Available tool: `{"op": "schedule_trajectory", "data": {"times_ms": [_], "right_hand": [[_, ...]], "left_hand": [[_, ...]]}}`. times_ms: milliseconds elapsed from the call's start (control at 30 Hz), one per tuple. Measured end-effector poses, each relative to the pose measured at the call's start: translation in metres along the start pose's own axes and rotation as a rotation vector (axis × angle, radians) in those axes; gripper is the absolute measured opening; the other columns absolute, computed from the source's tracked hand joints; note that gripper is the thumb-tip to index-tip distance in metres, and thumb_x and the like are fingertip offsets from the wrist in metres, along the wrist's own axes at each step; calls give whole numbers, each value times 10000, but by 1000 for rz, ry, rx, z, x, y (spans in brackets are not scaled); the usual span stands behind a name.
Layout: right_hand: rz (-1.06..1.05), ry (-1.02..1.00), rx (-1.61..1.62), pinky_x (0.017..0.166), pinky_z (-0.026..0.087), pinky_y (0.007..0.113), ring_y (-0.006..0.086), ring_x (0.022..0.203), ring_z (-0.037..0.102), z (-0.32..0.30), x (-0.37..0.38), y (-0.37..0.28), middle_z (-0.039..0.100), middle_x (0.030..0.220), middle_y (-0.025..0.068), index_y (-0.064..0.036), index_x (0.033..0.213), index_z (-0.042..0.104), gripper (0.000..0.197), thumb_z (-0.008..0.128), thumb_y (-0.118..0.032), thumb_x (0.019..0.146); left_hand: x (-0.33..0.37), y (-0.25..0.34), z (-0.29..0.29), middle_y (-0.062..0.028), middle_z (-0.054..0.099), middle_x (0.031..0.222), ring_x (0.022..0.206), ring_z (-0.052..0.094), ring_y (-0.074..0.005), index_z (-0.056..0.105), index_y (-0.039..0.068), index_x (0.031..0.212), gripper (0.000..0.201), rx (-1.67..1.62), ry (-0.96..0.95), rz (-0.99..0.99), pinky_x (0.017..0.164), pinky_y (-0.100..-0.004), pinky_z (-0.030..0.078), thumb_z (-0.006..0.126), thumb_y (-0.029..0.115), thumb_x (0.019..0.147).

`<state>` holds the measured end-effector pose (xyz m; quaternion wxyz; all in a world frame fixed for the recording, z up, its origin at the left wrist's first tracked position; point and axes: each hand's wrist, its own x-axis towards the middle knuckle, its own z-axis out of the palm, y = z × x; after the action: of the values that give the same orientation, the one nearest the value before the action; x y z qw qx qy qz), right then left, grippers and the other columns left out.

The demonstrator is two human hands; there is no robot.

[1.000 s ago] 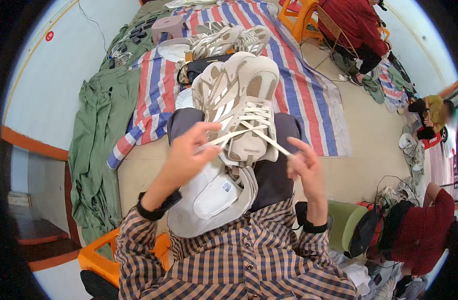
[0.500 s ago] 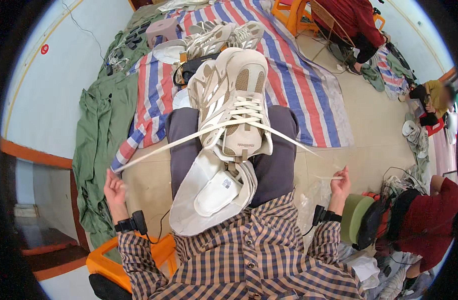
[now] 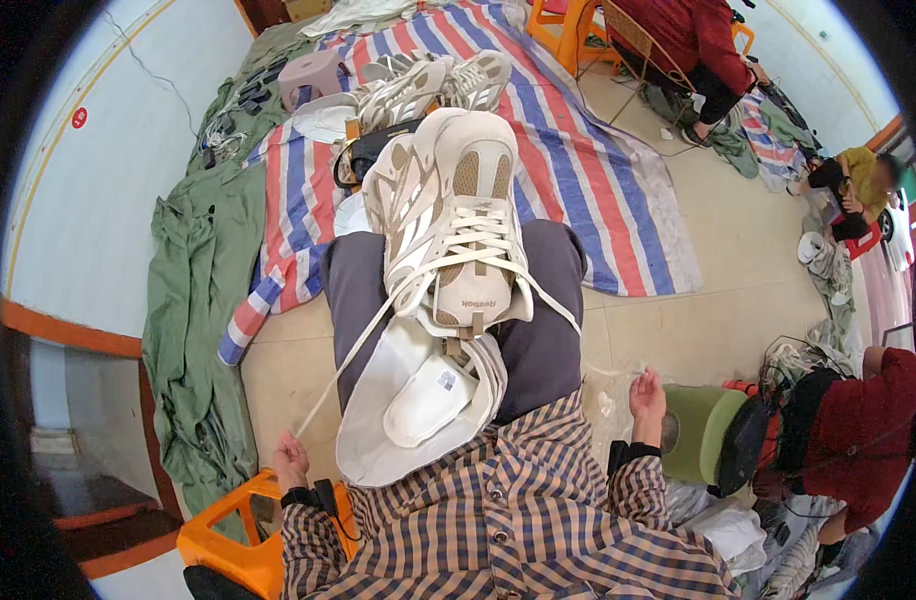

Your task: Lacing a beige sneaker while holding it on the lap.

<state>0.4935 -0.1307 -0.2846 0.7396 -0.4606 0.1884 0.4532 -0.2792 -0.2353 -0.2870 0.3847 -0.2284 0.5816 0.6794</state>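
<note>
A beige and white sneaker lies across my lap with its toe pointing away from me. Its cream shoelace crosses over the tongue, and the two long ends run out to either side. Low on the left, my left hand pinches one end of the lace, which stretches fairly straight. My right hand is closed at the other end, which droops past my right thigh. A second similar sneaker is tucked against the first one's left side. Nearest my belly rests a white shoe piece with a white insole inside.
More sneakers and a pinkish stool stand on a striped sheet ahead. Green cloth lies at left beside an orange stool. A green seat and a person in red are close on the right.
Both hands have drawn back toward my body; the left has also moved inward. The lace's right end now hangs slacker, and the left end slopes more steeply.
</note>
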Motion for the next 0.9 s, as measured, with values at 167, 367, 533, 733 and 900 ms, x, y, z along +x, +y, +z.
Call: {"op": "schedule_trajectory", "data": {"times_ms": [167, 367, 533, 733, 900], "right_hand": [[-288, -343, -771, 622, 460, 230, 74, 678, 566, 144, -78, 28, 622, 793, -15, -52, 986, 688, 178, 615, -201, 922], [-341, -896, -978, 591, 450, 217, 71, 618, 536, 279, -196, 39, 630, 748, 15, -2, 958, 706, 209, 592, -175, 929], [-303, -1167, -1108, 534, 382, 204, 44, 565, 464, 314, -220, 46, 530, 632, -35, -21, 865, 693, 230, 586, -213, 935], [-38, -1248, -1174, 518, 351, 206, 22, 516, 323, 335, -231, 48, 385, 579, -79, -67, 701, 572, 336, 563, -285, 957], [31, -1305, -1211, 503, 344, 205, 18, 522, 350, 342, -234, 56, 444, 602, -78, -82, 678, 561, 342, 548, -274, 961]], "left_hand": [[-12, 14, -29, -44, 653, 947, 803, 639, -122, 607, 47, 1145, 239, 154, -300, -34, 664, -218, 546, 462, 145, 983], [-170, 26, 201, -32, 628, 842, 679, 603, -110, 605, 24, 1083, 198, 589, -446, 316, 622, -221, 510, 542, 163, 957], [-247, 9, 274, -47, 644, 848, 665, 604, -118, 602, 37, 1077, 170, 901, -818, 534, 637, -257, 514, 548, 132, 946], [-305, -9, 318, -51, 637, 835, 655, 601, -108, 601, 39, 1006, 112, 966, -1083, 542, 633, -243, 506, 561, 116, 935], [-326, -22, 332, -33, 613, 825, 689, 587, -86, 606, 8, 969, 77, 967, -1189, 781, 650, -215, 481, 576, 45, 908]]}}
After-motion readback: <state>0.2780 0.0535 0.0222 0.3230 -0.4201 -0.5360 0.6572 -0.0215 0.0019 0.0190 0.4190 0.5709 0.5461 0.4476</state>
